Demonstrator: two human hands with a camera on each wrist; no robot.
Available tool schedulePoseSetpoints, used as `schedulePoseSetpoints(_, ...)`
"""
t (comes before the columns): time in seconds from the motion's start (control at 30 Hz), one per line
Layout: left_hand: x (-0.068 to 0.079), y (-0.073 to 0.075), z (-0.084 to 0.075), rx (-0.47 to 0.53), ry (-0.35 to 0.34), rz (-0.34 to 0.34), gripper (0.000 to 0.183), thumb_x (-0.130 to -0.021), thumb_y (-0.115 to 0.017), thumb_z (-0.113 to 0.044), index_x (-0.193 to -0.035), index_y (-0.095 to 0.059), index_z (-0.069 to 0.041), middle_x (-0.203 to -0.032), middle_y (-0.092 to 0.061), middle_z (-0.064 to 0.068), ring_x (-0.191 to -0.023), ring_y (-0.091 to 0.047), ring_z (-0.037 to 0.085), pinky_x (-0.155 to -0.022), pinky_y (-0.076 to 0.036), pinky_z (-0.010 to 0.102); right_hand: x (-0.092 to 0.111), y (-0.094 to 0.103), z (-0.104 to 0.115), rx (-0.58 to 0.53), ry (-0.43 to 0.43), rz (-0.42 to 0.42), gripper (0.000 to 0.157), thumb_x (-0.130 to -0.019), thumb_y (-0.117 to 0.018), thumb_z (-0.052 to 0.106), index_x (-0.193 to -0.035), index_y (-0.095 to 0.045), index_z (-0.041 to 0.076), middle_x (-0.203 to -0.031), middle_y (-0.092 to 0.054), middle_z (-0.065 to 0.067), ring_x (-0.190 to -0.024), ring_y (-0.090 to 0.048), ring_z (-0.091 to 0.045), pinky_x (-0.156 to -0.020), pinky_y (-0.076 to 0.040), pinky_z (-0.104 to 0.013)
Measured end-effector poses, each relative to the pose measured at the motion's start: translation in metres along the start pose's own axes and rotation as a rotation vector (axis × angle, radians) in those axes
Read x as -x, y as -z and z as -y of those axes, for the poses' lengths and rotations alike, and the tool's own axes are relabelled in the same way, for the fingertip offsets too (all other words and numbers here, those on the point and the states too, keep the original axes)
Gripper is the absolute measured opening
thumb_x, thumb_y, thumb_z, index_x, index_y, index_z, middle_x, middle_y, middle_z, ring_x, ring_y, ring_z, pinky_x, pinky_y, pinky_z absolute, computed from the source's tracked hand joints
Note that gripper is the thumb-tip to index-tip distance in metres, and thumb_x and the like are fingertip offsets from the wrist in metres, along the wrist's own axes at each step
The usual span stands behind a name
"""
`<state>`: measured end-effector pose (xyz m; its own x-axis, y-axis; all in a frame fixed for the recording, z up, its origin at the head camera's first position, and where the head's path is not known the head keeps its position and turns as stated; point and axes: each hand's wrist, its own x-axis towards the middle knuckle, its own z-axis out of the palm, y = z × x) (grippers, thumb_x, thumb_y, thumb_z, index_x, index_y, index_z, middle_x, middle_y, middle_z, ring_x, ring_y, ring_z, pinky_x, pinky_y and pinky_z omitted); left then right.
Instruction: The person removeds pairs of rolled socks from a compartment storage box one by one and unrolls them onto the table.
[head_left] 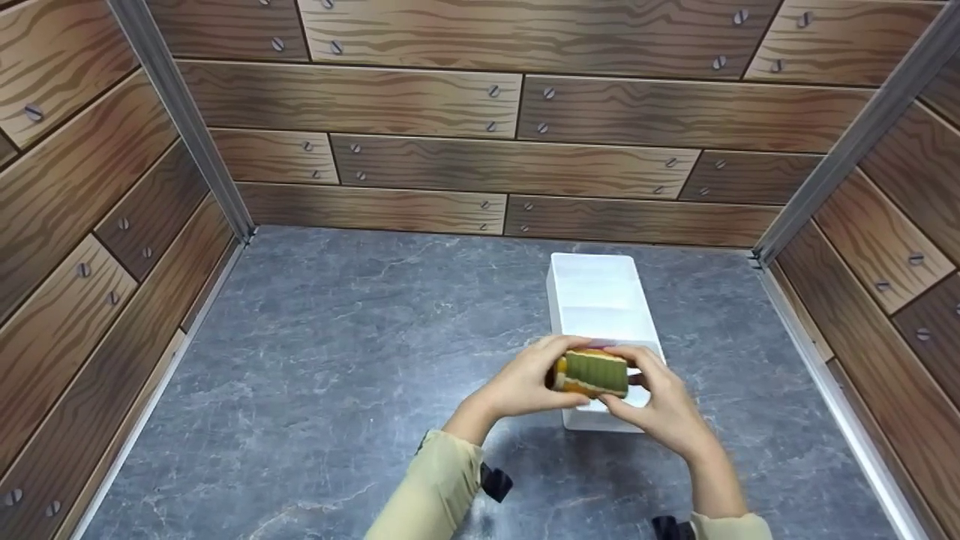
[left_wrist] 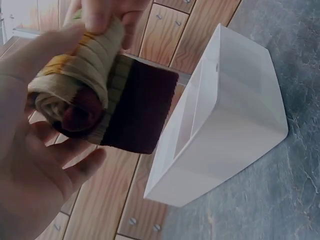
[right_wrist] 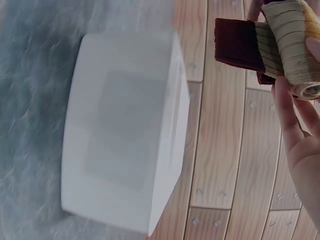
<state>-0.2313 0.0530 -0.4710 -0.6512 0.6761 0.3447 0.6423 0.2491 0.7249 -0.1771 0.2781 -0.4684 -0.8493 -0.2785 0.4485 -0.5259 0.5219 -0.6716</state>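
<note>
A rolled striped knit sock [head_left: 596, 373], ribbed in green, yellow, cream and maroon, is held up between both hands over the near part of a white box [head_left: 598, 282]. My left hand [head_left: 525, 381] grips its left end, thumb below and fingers above. At the other end, my right hand [head_left: 663, 405] holds it between thumb and fingers. A dark maroon flap [left_wrist: 142, 105] hangs loose from the roll toward the box in the left wrist view. The right wrist view shows the roll [right_wrist: 295, 42] at the upper right, apart from the box.
The white box stands lengthwise on the grey marbled table [head_left: 337, 360], with dividers across its inside. Wood-patterned panels [head_left: 420, 165] enclose the table at the back and both sides, with metal strips [head_left: 832, 405] along the edges.
</note>
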Motion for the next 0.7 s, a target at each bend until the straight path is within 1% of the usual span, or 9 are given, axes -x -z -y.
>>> schedulePoseSetpoints(0.1, 0.005, 0.003, 0.002, 0.093, 0.044, -0.037, 0.066, -0.081, -0.076, -0.036, -0.138, -0.047, -0.02, -0.127, -0.053, -0.002, -0.099, -0.052, 0.008, -0.082, -0.046, 0.023, -0.006, -0.004, 0.013, -0.028, -0.031, 0.008, 0.061, -0.073, -0.078, -0.006, -0.128, -0.055, 0.006, -0.119, -0.056, -0.004, -0.098, -0.056, -0.012, -0.076, -0.052, -0.025)
schedulePoseSetpoints(0.2, 0.011, 0.007, 0.004, 0.165, 0.087, -0.078, 0.066, -0.08, -0.077, -0.035, -0.137, -0.048, -0.017, -0.124, -0.054, 0.0, -0.094, -0.054, 0.009, -0.078, -0.048, 0.024, -0.012, -0.008, 0.03, -0.053, -0.057, 0.02, 0.058, -0.074, -0.076, -0.008, -0.127, -0.054, -0.002, -0.115, -0.057, -0.007, -0.093, -0.056, -0.011, -0.075, -0.053, -0.027)
schedulePoseSetpoints(0.3, 0.017, 0.01, 0.009, 0.212, 0.117, -0.123, 0.067, -0.079, -0.079, -0.033, -0.136, -0.049, -0.014, -0.123, -0.054, 0.001, -0.093, -0.056, 0.01, -0.079, -0.049, 0.027, -0.018, -0.013, 0.042, -0.084, -0.101, 0.037, 0.056, -0.076, -0.075, -0.007, -0.127, -0.052, -0.006, -0.11, -0.06, -0.006, -0.091, -0.058, -0.012, -0.076, -0.053, -0.028)
schedulePoseSetpoints(0.37, 0.022, 0.012, 0.013, 0.226, 0.135, -0.16, 0.067, -0.077, -0.08, -0.032, -0.134, -0.05, -0.012, -0.122, -0.054, 0.002, -0.096, -0.056, 0.012, -0.082, -0.049, 0.029, -0.02, -0.019, 0.044, -0.099, -0.125, 0.036, 0.055, -0.077, -0.074, -0.005, -0.127, -0.051, -0.008, -0.108, -0.061, -0.007, -0.092, -0.059, -0.013, -0.076, -0.053, -0.029)
schedulePoseSetpoints(0.47, 0.029, 0.014, 0.019, 0.224, 0.194, -0.2, 0.063, -0.077, -0.08, -0.034, -0.13, -0.052, -0.013, -0.122, -0.05, 0.002, -0.101, -0.054, 0.015, -0.086, -0.048, 0.031, -0.02, -0.035, 0.031, -0.14, -0.168, 0.023, 0.055, -0.079, -0.073, -0.002, -0.128, -0.049, -0.007, -0.106, -0.063, -0.01, -0.093, -0.06, -0.018, -0.076, -0.054, -0.031)
schedulePoseSetpoints(0.53, 0.035, 0.016, 0.024, 0.218, 0.235, -0.204, 0.06, -0.079, -0.078, -0.036, -0.128, -0.053, -0.013, -0.12, -0.05, 0.003, -0.101, -0.053, 0.017, -0.085, -0.048, 0.032, -0.019, -0.047, 0.019, -0.177, -0.204, 0.024, 0.053, -0.082, -0.072, 0.001, -0.129, -0.048, -0.005, -0.107, -0.063, -0.013, -0.093, -0.061, -0.02, -0.076, -0.054, -0.032)
schedulePoseSetpoints(0.63, 0.043, 0.019, 0.031, 0.222, 0.307, -0.179, 0.054, -0.081, -0.076, -0.038, -0.124, -0.055, -0.012, -0.115, -0.051, 0.003, -0.094, -0.055, 0.019, -0.077, -0.051, 0.031, -0.017, -0.063, 0.003, -0.237, -0.261, 0.067, 0.051, -0.087, -0.069, 0.009, -0.132, -0.046, 0.0, -0.109, -0.063, -0.015, -0.092, -0.062, -0.022, -0.076, -0.053, -0.031)
schedulePoseSetpoints(0.7, 0.049, 0.02, 0.036, 0.233, 0.346, -0.151, 0.052, -0.082, -0.074, -0.038, -0.122, -0.056, -0.011, -0.11, -0.053, 0.004, -0.088, -0.057, 0.021, -0.069, -0.052, 0.03, -0.016, -0.071, -0.002, -0.233, -0.281, 0.114, 0.049, -0.09, -0.067, 0.015, -0.132, -0.046, 0.004, -0.11, -0.063, -0.015, -0.089, -0.062, -0.021, -0.075, -0.053, -0.031)
